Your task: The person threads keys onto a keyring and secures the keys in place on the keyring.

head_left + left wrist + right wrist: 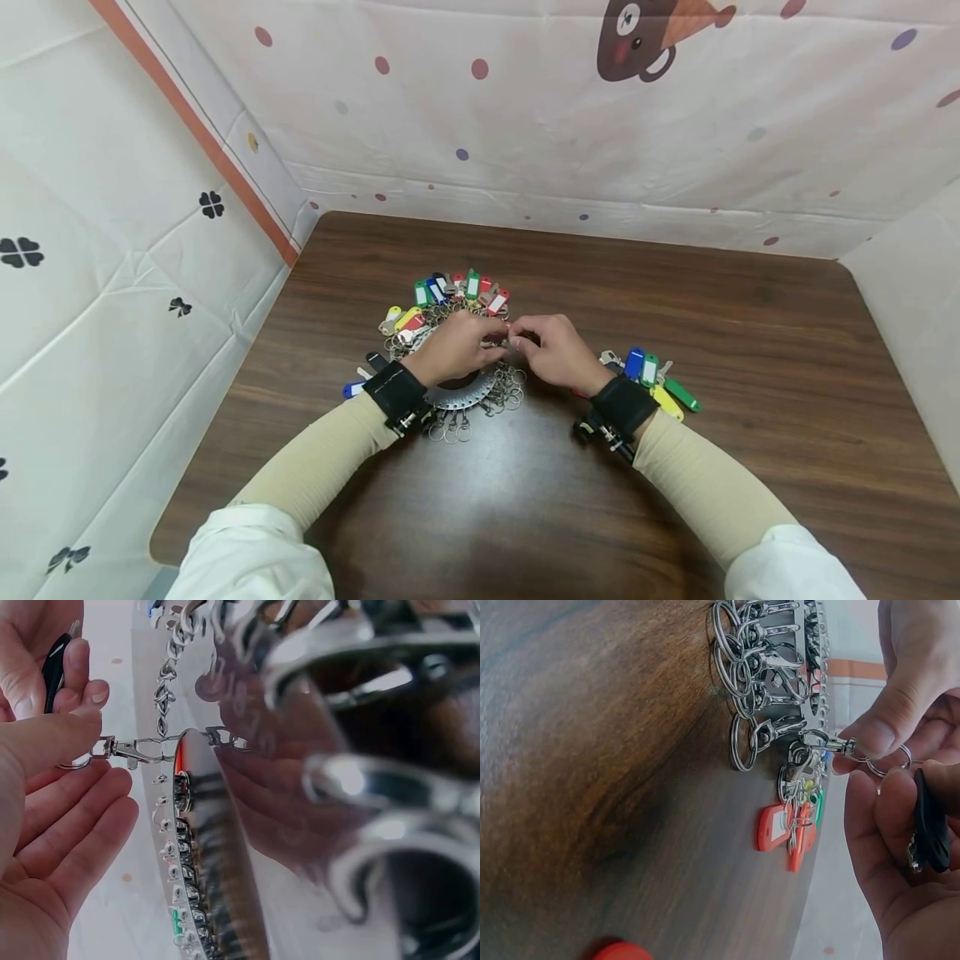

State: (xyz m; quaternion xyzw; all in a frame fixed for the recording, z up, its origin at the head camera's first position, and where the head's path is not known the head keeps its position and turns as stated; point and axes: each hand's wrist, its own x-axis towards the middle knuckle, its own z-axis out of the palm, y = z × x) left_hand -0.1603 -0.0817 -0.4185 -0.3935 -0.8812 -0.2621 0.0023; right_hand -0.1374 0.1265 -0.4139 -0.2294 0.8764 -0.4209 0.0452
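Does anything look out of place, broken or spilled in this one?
Nothing stands out. The left hand pinches a clasp attached to the round metal holder; the right hand holds a black tag, with no damage visible. The loose key tags to the right look set aside rather than spilled, though they are partly hidden.

No words, brands or numbers can be read for certain. White label inserts (779,823) show on a red tag (766,831), a green tag (421,293) in the fan and a second green tag (649,370) off to the right (any writing is too small to tell). In the left wrist view, blurred numeral-like marks (238,693) stand on the shiny metal ring (452,402).
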